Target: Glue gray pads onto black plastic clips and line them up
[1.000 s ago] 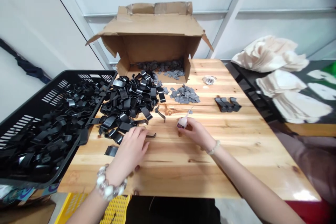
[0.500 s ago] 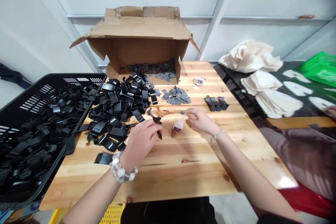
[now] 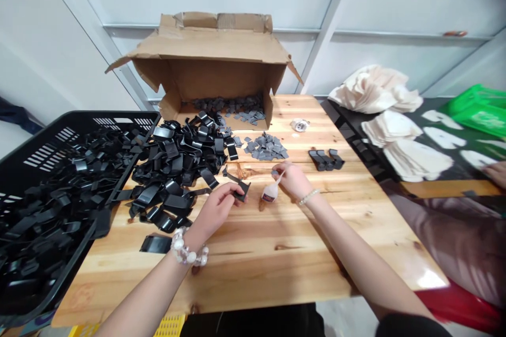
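Note:
My left hand (image 3: pixel 221 202) pinches a bent black clip (image 3: pixel 242 191) over the wooden table (image 3: pixel 253 279). To its right, my right hand (image 3: pixel 292 180) has its fingers closed round a small grey piece (image 3: pixel 275 173). A small white bottle (image 3: pixel 270 192) with a thin nozzle slants just below the right fingertips, and its nozzle reaches up to them. Behind the hands lies a pile of flat grey pieces (image 3: pixel 266 146). A large heap of black clips (image 3: pixel 177 160) spreads left of them. Three black clips (image 3: pixel 326 159) stand in a row at the right.
An open cardboard box (image 3: pixel 217 47) with grey pieces stands at the back. At the left is a black crate (image 3: pixel 75 121) full of clips. A roll of tape (image 3: pixel 300 125) lies behind the row. White fabric pieces (image 3: pixel 417 160) and another person's hand (image 3: pixel 496 174) are at the right.
My left hand has turned the black clip, so its flat face shows more. My right hand has shifted slightly left, with the bottle's nozzle still at its fingers.

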Motion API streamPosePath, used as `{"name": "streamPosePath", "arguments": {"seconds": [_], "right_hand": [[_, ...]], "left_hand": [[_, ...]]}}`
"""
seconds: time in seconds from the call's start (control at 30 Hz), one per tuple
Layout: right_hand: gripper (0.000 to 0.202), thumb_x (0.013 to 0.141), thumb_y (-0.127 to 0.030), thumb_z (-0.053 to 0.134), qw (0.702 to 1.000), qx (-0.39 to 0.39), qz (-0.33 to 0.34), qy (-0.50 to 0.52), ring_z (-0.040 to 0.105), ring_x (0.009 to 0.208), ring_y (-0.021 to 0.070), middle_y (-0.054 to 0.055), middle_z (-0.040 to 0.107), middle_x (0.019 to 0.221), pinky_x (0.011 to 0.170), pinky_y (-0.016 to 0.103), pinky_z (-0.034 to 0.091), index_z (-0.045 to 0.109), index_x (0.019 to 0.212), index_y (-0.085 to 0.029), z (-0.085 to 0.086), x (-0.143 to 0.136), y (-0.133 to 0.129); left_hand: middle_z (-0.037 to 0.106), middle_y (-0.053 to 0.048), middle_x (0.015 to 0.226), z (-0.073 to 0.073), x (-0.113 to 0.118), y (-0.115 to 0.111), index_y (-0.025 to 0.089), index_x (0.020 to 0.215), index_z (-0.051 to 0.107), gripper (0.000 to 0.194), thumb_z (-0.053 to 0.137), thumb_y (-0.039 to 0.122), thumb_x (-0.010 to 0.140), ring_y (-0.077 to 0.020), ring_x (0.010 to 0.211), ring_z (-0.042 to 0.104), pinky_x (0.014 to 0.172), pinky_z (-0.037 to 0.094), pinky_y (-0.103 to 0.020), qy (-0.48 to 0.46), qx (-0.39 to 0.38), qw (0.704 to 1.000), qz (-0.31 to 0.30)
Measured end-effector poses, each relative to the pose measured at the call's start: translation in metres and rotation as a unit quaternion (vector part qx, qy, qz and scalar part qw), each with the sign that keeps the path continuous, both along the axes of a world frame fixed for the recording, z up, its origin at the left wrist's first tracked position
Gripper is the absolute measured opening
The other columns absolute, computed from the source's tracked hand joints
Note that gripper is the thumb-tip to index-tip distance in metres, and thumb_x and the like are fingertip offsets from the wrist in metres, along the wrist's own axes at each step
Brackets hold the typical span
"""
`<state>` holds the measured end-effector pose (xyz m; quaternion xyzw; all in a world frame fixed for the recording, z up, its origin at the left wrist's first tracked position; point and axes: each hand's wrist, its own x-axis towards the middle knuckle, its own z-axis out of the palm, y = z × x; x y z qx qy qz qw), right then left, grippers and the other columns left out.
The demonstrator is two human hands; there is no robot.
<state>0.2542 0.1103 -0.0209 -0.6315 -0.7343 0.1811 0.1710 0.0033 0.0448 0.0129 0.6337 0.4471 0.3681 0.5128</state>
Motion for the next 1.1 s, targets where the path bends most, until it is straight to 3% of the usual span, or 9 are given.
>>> {"name": "streamPosePath", "arguments": {"seconds": [0.17,0.3,0.53,0.6,0.73,0.8,0.93,1.0,1.1], "right_hand": [[0.032,0.091,-0.035,0.055,0.996,-0.004,-0.083,-0.026,0.061,0.099,0.0183,0.009,0.060,0.116,0.085,0.039,0.053,0.057,0.117,-0.015,-0.003,0.017,0.013],[0.034,0.091,-0.035,0.055,0.987,0.015,-0.154,-0.032,0.060,0.101,0.0192,0.009,0.059,0.117,0.086,0.041,0.052,0.057,0.118,-0.015,0.000,0.040,0.029],[0.033,0.092,-0.035,0.054,0.990,0.053,-0.124,0.033,0.059,0.104,0.0192,0.010,0.058,0.121,0.088,0.041,0.052,0.057,0.119,-0.016,-0.004,0.038,0.043],[0.032,0.092,-0.034,0.053,0.990,0.062,-0.111,0.066,0.059,0.104,0.0190,0.010,0.057,0.122,0.089,0.040,0.051,0.057,0.119,-0.017,-0.006,0.034,0.048],[0.031,0.093,-0.035,0.051,0.981,0.064,-0.104,0.148,0.059,0.104,0.0187,0.010,0.058,0.121,0.088,0.040,0.052,0.057,0.119,-0.017,-0.007,0.035,0.052],[0.030,0.094,-0.034,0.049,0.973,0.059,-0.110,0.194,0.059,0.104,0.0182,0.009,0.058,0.121,0.088,0.039,0.052,0.058,0.118,-0.018,-0.004,0.039,0.050],[0.028,0.093,-0.035,0.052,0.945,0.059,-0.145,0.287,0.062,0.087,0.0139,0.007,0.062,0.105,0.077,0.032,0.054,0.060,0.109,-0.014,0.020,0.054,0.027],[0.027,0.084,-0.035,0.065,0.927,0.061,-0.152,0.336,0.059,0.066,0.0101,0.002,0.062,0.082,0.061,0.026,0.052,0.060,0.097,-0.013,0.043,0.060,0.004],[0.024,0.076,-0.035,0.072,0.907,0.032,-0.103,0.408,0.055,0.055,0.0078,-0.001,0.060,0.070,0.052,0.022,0.047,0.059,0.087,-0.018,0.078,0.053,-0.043]], "left_hand": [[0.068,-0.007,0.092,0.004,0.001,-0.007,0.016,0.094,0.059,0.017,0.050,0.020,0.080,-0.0194,0.088,0.064,0.078,0.050,-0.031,-0.031,-0.021,0.999,-0.007],[0.066,-0.004,0.079,0.000,0.004,-0.008,0.016,0.081,0.061,0.017,0.055,0.031,0.084,-0.0177,0.078,0.061,0.072,0.047,-0.029,-0.039,-0.039,0.998,0.002],[0.064,0.000,0.071,-0.018,0.012,-0.005,0.019,0.078,0.049,0.014,0.062,0.026,0.080,-0.0161,0.070,0.061,0.071,0.046,-0.030,-0.065,-0.099,0.992,0.049],[0.065,0.000,0.078,-0.022,0.015,-0.005,0.020,0.086,0.045,0.018,0.062,0.022,0.078,-0.0161,0.070,0.064,0.070,0.047,-0.030,-0.088,-0.124,0.987,0.053],[0.062,-0.009,0.115,-0.017,0.017,-0.008,0.020,0.112,0.044,0.041,0.063,0.019,0.076,-0.0179,0.082,0.068,0.071,0.051,-0.032,-0.141,-0.179,0.973,0.028],[0.061,-0.011,0.117,-0.012,0.016,-0.010,0.018,0.113,0.050,0.041,0.065,0.018,0.075,-0.0186,0.086,0.068,0.073,0.051,-0.030,-0.156,-0.204,0.966,0.007],[0.066,-0.005,0.086,-0.006,0.011,-0.011,0.012,0.098,0.063,0.023,0.067,0.021,0.077,-0.0133,0.076,0.063,0.071,0.047,-0.025,-0.175,-0.230,0.957,-0.023],[0.063,-0.001,0.076,-0.006,0.009,-0.011,0.013,0.098,0.064,0.022,0.066,0.028,0.082,-0.0101,0.069,0.058,0.069,0.045,-0.024,-0.184,-0.228,0.956,-0.027],[0.063,0.000,0.075,-0.006,0.009,-0.013,0.014,0.097,0.065,0.023,0.065,0.034,0.084,-0.0094,0.069,0.057,0.069,0.044,-0.022,-0.195,-0.225,0.954,-0.043]]}}
